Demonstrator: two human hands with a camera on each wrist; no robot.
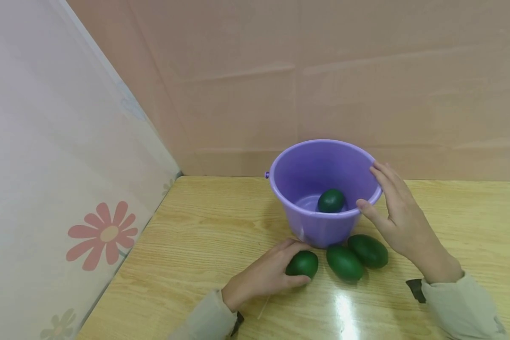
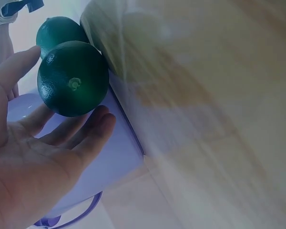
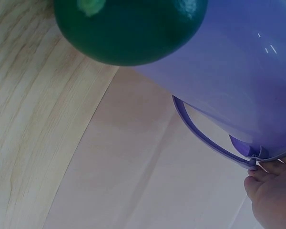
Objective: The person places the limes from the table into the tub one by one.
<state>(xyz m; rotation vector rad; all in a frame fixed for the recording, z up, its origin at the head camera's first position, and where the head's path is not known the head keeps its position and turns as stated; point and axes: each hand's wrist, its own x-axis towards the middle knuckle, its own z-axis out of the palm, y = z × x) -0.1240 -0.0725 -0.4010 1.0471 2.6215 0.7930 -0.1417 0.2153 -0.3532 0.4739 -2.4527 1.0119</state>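
Fingers point(image 1: 292, 246) of the left hand point(image 1: 272, 271) arch over a green fruit point(image 1: 304, 263) on the tabletop point(image 1: 221, 222), thumb on the near side and the others on the far side, parted about as wide as the fruit; how firmly they press cannot be told. Just to its right, a second fruit point(image 1: 344, 262) and a third fruit point(image 1: 368, 251) lie side by side, close to the foot of a purple bucket point(image 1: 318, 230). Upright, the bucket shows one more fruit point(image 1: 331, 200) on its bottom, toward the right. Fairly straight and spread, the fingers of the right hand point(image 1: 401, 226) touch the bucket's right rim, the thumb apart from the rest. A purple handle point(image 3: 205, 138) juts from the bucket's side. Beyond, a creased brownish backdrop point(image 1: 323, 80) rises behind the tabletop, with a flower-patterned pale covering point(image 1: 46, 118) along the left.
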